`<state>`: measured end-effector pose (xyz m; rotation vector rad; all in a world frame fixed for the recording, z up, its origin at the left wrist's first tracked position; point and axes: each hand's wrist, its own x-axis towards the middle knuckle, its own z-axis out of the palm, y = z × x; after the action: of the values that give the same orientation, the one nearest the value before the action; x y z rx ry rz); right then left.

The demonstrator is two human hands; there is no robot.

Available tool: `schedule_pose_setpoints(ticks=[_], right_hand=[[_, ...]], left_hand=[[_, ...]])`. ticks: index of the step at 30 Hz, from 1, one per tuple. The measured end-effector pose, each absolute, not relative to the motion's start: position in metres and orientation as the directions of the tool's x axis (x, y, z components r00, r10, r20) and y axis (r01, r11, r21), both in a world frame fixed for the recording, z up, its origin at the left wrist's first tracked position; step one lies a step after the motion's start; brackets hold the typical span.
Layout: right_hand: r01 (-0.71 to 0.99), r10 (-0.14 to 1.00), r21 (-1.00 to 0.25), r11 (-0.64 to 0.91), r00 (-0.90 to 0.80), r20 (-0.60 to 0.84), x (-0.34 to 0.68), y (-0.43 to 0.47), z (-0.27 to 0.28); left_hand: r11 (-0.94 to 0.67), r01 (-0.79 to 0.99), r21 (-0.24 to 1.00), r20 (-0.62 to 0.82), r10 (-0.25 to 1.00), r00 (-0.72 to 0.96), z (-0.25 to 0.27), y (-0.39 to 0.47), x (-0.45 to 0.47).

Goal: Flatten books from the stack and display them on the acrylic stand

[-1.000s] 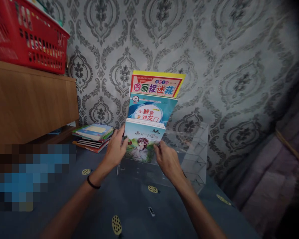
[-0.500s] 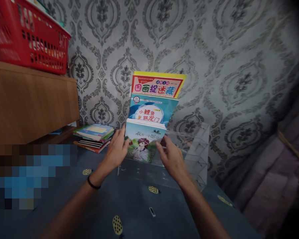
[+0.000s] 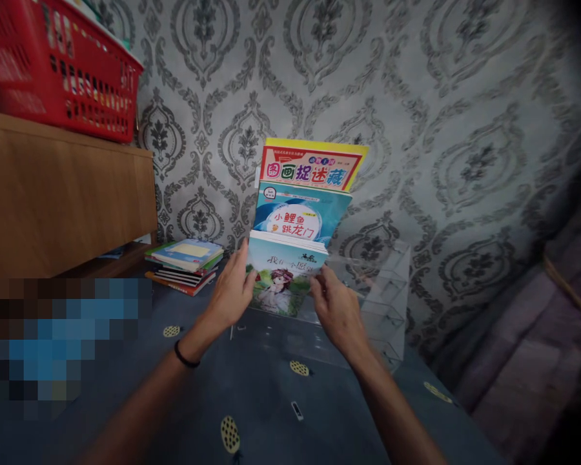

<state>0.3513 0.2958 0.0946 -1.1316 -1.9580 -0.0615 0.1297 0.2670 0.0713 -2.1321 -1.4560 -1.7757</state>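
Observation:
A clear acrylic book rack (image 3: 387, 303) with stepped tiers stands on the dark blue cloth. In its front part is a picture book (image 3: 281, 278) with a girl on a green and blue cover, and several page edges show behind its top. My left hand (image 3: 232, 287) grips this book's left edge, thumb on the cover and fingers behind. At the right edge my right hand (image 3: 336, 307) is closed on it, its fingertips partly hidden. Behind rise a blue book (image 3: 295, 210) with a white circle and, higher, a red-framed book (image 3: 310, 168) with a yellow border.
To the left lies a stack of thin books (image 3: 184, 261), beside a wooden cabinet (image 3: 68, 200). On the cabinet stands a red plastic basket (image 3: 87, 84). Patterned wallpaper (image 3: 213, 129) backs the scene; a pale curtain (image 3: 527, 336) hangs at right. A patch at lower left is blurred out.
The view has shifted slightly, so everything sits a little further right. Both hands keep their hold on the front picture book; the right fingers are curled slightly more.

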Motion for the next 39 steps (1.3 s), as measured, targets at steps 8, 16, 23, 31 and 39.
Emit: schedule_pose_setpoints(ticks=[8,16,23,31,39], right_hand=[[0.486,0.662,-0.506,0.713,-0.226,0.715,0.360,0.306,0.090],[0.240,0.653,-0.607,0.757,-0.271,0.707,0.355,0.299,0.093],[0.260,0.669,-0.618,0.742,-0.236,0.705,0.357,0.303,0.088],[0.288,0.669,-0.608,0.740,-0.226,0.708,0.350,0.296,0.090],[0.333,0.644,-0.565,0.755,-0.217,0.733,0.347,0.293,0.091]], left_hand=[[-0.583,0.432,0.688,0.674,0.734,-0.081,0.081,0.265,0.117],[-0.613,0.239,0.753,0.642,0.764,-0.064,0.096,0.260,0.114],[-0.620,0.210,0.756,0.639,0.769,-0.027,0.098,0.257,0.113],[-0.612,0.246,0.752,0.640,0.767,-0.048,0.097,0.258,0.115],[-0.609,0.289,0.739,0.645,0.763,-0.043,0.097,0.256,0.116]])
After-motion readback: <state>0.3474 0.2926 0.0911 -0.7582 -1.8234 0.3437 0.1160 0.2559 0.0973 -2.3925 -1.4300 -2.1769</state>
